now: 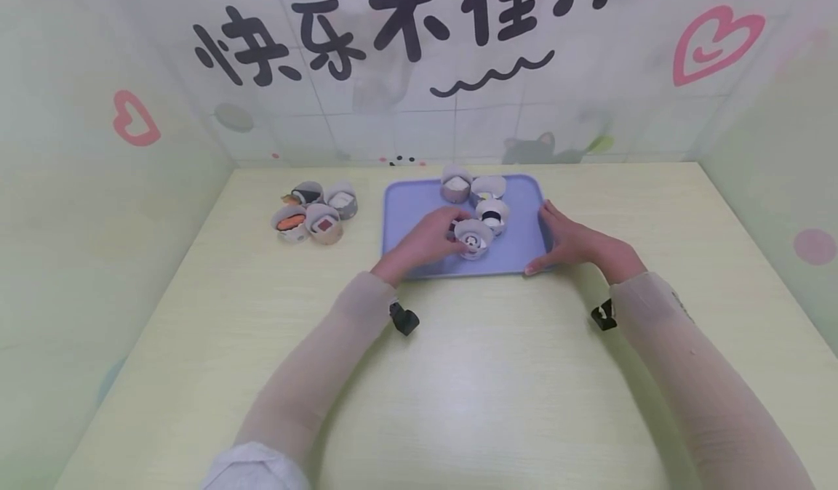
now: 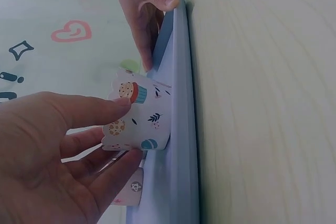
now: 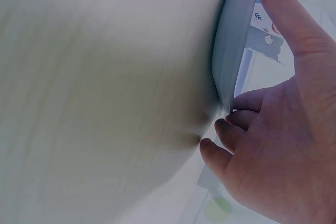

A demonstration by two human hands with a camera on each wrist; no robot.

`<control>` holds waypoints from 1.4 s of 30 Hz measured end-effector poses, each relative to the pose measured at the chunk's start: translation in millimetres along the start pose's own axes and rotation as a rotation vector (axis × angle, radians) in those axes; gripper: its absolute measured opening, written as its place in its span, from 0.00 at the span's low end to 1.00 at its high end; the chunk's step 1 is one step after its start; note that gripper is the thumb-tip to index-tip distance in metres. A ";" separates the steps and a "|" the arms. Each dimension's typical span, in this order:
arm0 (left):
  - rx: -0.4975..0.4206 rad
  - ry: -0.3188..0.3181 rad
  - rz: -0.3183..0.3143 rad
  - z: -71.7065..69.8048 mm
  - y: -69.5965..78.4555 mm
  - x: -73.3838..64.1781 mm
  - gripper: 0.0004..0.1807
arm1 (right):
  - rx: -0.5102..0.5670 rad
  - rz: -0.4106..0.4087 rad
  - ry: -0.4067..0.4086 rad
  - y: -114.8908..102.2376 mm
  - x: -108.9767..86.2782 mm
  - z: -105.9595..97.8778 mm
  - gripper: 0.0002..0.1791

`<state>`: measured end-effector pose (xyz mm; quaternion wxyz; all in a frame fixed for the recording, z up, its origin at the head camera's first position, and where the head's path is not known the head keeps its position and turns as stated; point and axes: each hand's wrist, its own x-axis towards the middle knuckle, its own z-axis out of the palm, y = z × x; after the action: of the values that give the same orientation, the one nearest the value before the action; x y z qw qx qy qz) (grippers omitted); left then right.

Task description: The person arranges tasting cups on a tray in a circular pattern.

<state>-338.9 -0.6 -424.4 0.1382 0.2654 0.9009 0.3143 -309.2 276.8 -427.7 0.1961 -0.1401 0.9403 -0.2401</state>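
Observation:
On the blue tray (image 1: 419, 265), my left hand (image 1: 428, 237) holds a white paper baking cup (image 1: 473, 248) near the tray's front edge. In the left wrist view the cup (image 2: 142, 114) shows printed cupcakes and leaves, with my thumb and fingers (image 2: 107, 109) on opposite sides of it. A small white piece with a dark pattern sits inside. My right hand (image 1: 576, 243) rests spread against the tray's right side, thumb at the front corner. Several more cups stand behind the held one, among them a cup (image 1: 492, 228) holding a white piece with a black band.
Left of the tray, several filled paper cups cluster on the table (image 1: 419, 403). One cup (image 1: 292, 234) holds an orange-topped piece, another cup (image 1: 325, 234) a white piece with a red square centre. A printed wall (image 1: 393, 134) closes off the table's back.

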 end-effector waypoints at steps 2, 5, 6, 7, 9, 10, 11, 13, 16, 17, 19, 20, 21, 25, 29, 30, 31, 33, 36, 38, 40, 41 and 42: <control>0.003 -0.004 0.003 1.0 1.3 1.8 0.34 | -0.003 0.003 -0.002 0.0 -0.1 0.0 0.75; 0.002 -0.008 0.004 2.3 3.2 4.1 0.35 | -0.006 0.007 -0.005 -0.4 -0.4 0.0 0.75; 0.000 -0.010 0.005 2.7 3.8 4.5 0.35 | -0.008 0.009 -0.006 -0.2 -0.4 0.0 0.75; -0.002 -0.012 0.006 3.0 4.1 4.9 0.35 | -0.009 0.010 -0.006 -0.1 -0.3 0.0 0.75; -0.007 -0.017 0.006 3.4 4.6 4.9 0.35 | -0.009 0.006 -0.003 -0.2 -0.3 0.1 0.75; -0.010 -0.019 0.006 3.5 4.8 4.5 0.36 | -0.009 0.004 -0.001 -0.1 -0.2 0.1 0.75; -0.016 -0.022 0.006 3.5 4.7 4.2 0.36 | -0.009 0.005 -0.001 0.0 -0.1 0.0 0.75; -0.016 -0.023 0.005 3.3 3.8 3.1 0.37 | -0.011 0.004 0.000 0.0 0.1 0.0 0.75; -0.013 -0.018 -0.002 1.7 2.4 0.8 0.39 | -0.014 0.008 -0.001 -0.4 0.2 0.2 0.75; -0.010 -0.017 -0.005 0.5 2.0 0.0 0.40 | -0.013 0.010 -0.003 -0.5 0.2 0.2 0.75; -0.010 -0.009 -0.010 -2.1 1.2 -1.7 0.43 | -0.009 0.008 -0.002 -0.7 0.3 0.4 0.75; -0.011 -0.006 -0.013 -3.5 0.7 -2.4 0.43 | -0.007 0.008 -0.003 -0.7 0.5 0.5 0.75; -0.012 -0.002 -0.013 -4.9 -0.1 -3.0 0.44 | -0.006 0.007 -0.003 -0.6 0.6 0.6 0.75; -0.036 0.018 -0.003 -11.1 -2.8 -6.2 0.44 | 0.001 0.010 -0.007 -0.2 1.5 0.8 0.75; -0.059 0.037 0.018 -17.8 -4.7 -10.9 0.43 | 0.008 0.013 -0.010 0.8 2.4 0.8 0.76; -0.062 0.041 0.021 -19.4 -5.2 -12.2 0.43 | 0.008 0.013 -0.012 1.2 2.6 0.9 0.76; -0.066 0.045 0.020 -21.1 -5.7 -13.6 0.42 | 0.009 0.014 -0.013 1.4 2.7 0.9 0.76; -0.067 0.053 0.017 -24.1 -7.0 -16.2 0.41 | 0.008 0.012 -0.013 1.6 2.7 0.9 0.76; -0.067 0.062 0.013 -28.4 -10.0 -19.5 0.40 | 0.005 0.008 -0.012 1.4 2.4 0.8 0.76; -0.066 0.068 0.014 -31.0 -12.8 -21.6 0.40 | 0.001 0.004 -0.009 1.2 2.2 0.7 0.76; -0.069 0.071 0.014 -33.4 -15.6 -23.9 0.40 | -0.001 0.001 -0.008 0.6 2.0 0.8 0.76; -0.073 0.071 0.013 -34.7 -16.8 -25.2 0.40 | -0.001 0.001 -0.008 0.4 2.0 0.8 0.76; -0.076 0.072 0.010 -35.9 -18.1 -26.6 0.40 | 0.001 0.000 -0.008 0.1 2.0 0.8 0.76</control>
<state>-339.1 -45.3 -406.4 0.1139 0.2531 0.8914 0.3583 -310.6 275.8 -429.0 0.2000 -0.1408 0.9395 -0.2399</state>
